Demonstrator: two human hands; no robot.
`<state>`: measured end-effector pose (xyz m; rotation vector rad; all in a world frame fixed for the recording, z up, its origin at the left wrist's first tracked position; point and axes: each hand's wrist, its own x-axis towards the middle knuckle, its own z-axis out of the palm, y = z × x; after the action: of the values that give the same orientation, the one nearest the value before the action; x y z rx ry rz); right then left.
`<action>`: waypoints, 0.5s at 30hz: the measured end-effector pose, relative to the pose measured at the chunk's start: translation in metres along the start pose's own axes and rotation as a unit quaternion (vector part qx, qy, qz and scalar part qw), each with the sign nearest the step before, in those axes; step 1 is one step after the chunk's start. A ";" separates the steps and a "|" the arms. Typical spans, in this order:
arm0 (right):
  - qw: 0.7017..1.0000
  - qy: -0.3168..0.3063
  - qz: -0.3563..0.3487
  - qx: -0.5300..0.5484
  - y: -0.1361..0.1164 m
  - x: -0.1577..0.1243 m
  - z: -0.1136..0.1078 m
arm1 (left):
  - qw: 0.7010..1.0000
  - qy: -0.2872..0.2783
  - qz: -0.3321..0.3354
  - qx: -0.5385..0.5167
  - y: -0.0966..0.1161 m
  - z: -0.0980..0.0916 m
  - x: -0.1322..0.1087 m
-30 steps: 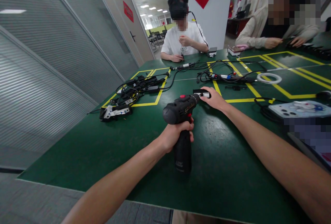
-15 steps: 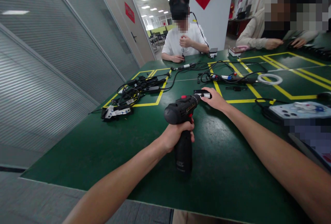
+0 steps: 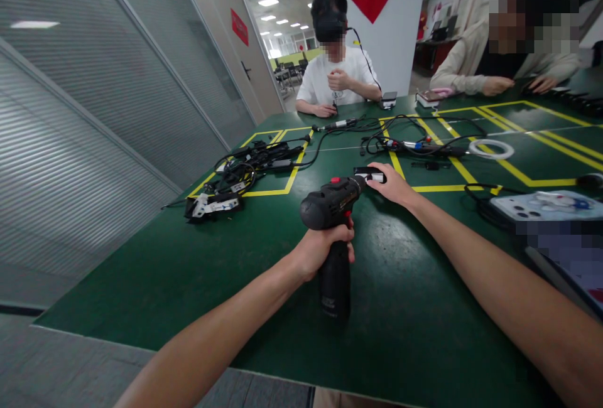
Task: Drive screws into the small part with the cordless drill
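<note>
A black cordless drill [image 3: 332,204] with red buttons is in my left hand [image 3: 325,248], whose fingers wrap round its grip below the trigger. The drill points away from me, toward a small black and white box-shaped piece [image 3: 372,176]. My right hand [image 3: 390,182] is closed round the right end of that piece, near the table surface. In this view the drill's tip overlaps the piece's front side; whether they touch I cannot tell. The palm side of my right hand is hidden.
Tangled black cables [image 3: 249,166] lie on the green table [image 3: 188,289] at left, beside a black and white part [image 3: 211,206]. Cabled tools [image 3: 414,144], a white ring [image 3: 491,149] and a phone [image 3: 546,204] are to the right. Two people sit across the table.
My hands, the drill and the small piece hold almost the same position. The camera view has shifted slightly.
</note>
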<state>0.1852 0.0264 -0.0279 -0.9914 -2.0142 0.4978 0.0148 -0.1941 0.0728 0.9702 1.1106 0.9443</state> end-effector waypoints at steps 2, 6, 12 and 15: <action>1.000 -0.002 -0.001 -0.001 -0.001 0.000 -0.001 | 1.000 -0.003 0.000 -0.002 0.000 0.000 0.000; 1.000 -0.007 0.001 -0.001 -0.001 0.000 -0.002 | 1.000 -0.001 -0.007 -0.002 0.000 -0.001 0.001; 1.000 -0.009 -0.003 -0.005 0.001 0.000 -0.002 | 1.000 0.001 -0.002 -0.006 -0.001 -0.001 0.001; 1.000 -0.008 -0.005 -0.002 0.001 0.001 -0.001 | 1.000 -0.002 0.000 -0.007 -0.002 -0.001 0.001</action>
<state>0.1864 0.0276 -0.0275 -0.9820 -2.0339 0.4965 0.0140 -0.1934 0.0706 0.9605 1.1005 0.9488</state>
